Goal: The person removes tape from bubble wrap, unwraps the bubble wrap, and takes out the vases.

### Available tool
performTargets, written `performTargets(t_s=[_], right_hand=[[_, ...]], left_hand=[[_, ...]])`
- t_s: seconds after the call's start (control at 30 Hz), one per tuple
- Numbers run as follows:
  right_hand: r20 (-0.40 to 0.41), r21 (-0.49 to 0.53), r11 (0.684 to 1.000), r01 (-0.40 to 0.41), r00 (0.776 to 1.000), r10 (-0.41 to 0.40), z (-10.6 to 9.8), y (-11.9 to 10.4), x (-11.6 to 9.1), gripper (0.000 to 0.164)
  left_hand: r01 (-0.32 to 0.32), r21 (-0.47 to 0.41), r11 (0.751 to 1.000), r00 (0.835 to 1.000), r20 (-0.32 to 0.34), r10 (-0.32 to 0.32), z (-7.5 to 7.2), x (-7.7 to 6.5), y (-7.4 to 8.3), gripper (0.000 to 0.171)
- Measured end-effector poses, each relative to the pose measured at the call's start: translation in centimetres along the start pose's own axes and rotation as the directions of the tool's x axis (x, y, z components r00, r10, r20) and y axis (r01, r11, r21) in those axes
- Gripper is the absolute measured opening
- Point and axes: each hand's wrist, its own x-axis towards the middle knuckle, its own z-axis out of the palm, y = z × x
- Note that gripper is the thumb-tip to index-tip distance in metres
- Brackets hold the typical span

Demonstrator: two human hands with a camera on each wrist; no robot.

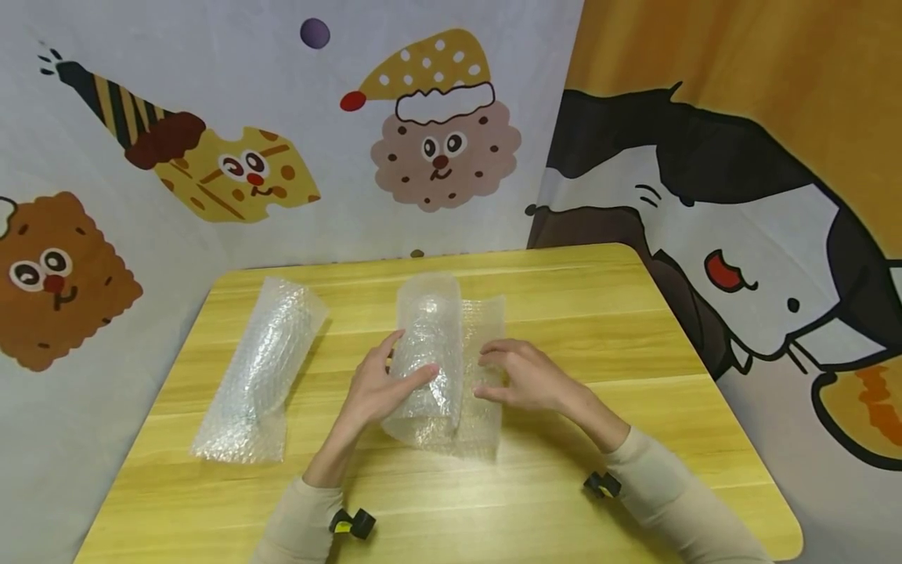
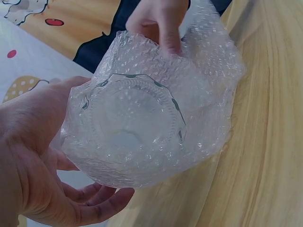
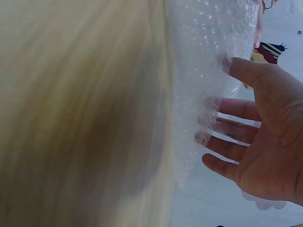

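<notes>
A clear glass with a faceted end (image 2: 135,116) lies on its side inside a roll of bubble wrap (image 1: 426,352) at the middle of the table. My left hand (image 1: 380,384) holds the roll from its left, thumb on top and fingers curved round the side, as the left wrist view shows. To the right of the roll, a loose flap of bubble wrap (image 1: 482,423) lies spread out. My right hand (image 1: 528,376) touches this flap with fairly straight, spread fingers. In the right wrist view, its fingertips (image 3: 203,137) show through the clear wrap.
Another long bubble-wrapped bundle (image 1: 261,376) lies at the table's left; its contents are unclear. The wooden-topped table (image 1: 606,493) meets printed cloth walls (image 1: 338,227) at its back.
</notes>
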Motion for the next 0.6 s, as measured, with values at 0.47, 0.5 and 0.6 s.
performTargets(t_s=[0.47, 0.5, 0.6], right_hand=[[0.087, -0.104, 0.994, -0.03, 0.995, 0.04, 1.9, 0.9, -0.9, 0.076], [0.101, -0.11, 0.993, -0.038, 0.994, 0.049, 2.0, 1.0, -1.0, 0.077], [0.121, -0.125, 0.991, -0.04, 0.991, 0.056, 2.2, 1.1, -1.2, 0.082]], left_hand=[[0.008, -0.01, 1.0, 1.0, -0.002, -0.008, -0.1, 0.0, -0.3, 0.111], [0.007, -0.011, 1.0, 1.0, -0.002, -0.007, -0.1, 0.0, -0.3, 0.111], [-0.002, -0.013, 1.0, 1.0, -0.004, 0.002, 0.0, 0.1, -0.3, 0.111]])
